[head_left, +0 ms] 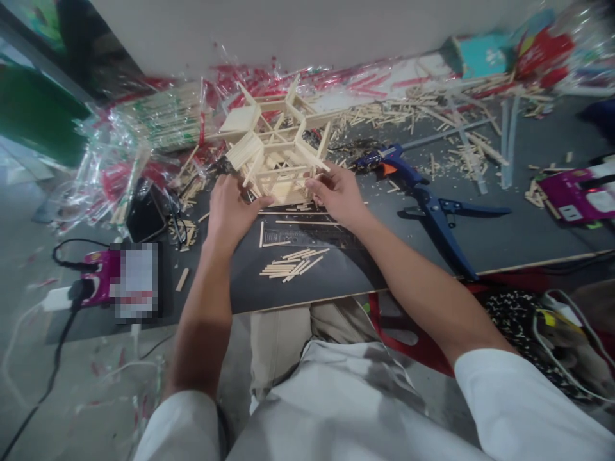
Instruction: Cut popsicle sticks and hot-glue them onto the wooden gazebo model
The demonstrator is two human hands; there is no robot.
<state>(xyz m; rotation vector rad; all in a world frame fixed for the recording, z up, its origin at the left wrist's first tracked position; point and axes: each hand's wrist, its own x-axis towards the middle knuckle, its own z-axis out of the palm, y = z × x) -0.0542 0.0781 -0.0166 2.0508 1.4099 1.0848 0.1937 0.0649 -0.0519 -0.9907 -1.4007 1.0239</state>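
Observation:
A model built of pale wooden sticks [283,148], with hexagon-like frames and slatted panels, stands on the dark table in front of me. My left hand [229,208] grips its lower left side, thumb stretched along the base. At the lower right, my right hand [342,195] pinches the model between thumb and fingers; the exact contact is partly hidden. Just below the base lies a clear ruler [312,237] with a few thin sticks around it. Nearer to me is a small pile of short cut sticks [291,264].
Right of the model lie a blue glue gun [402,168] and blue-handled cutters [439,221]. Clear glue sticks [510,141] and wood scraps spread behind. Bundled sticks in plastic wrap [166,118] fill the back left. A phone [137,282] and purple power strips [571,195] sit at the sides.

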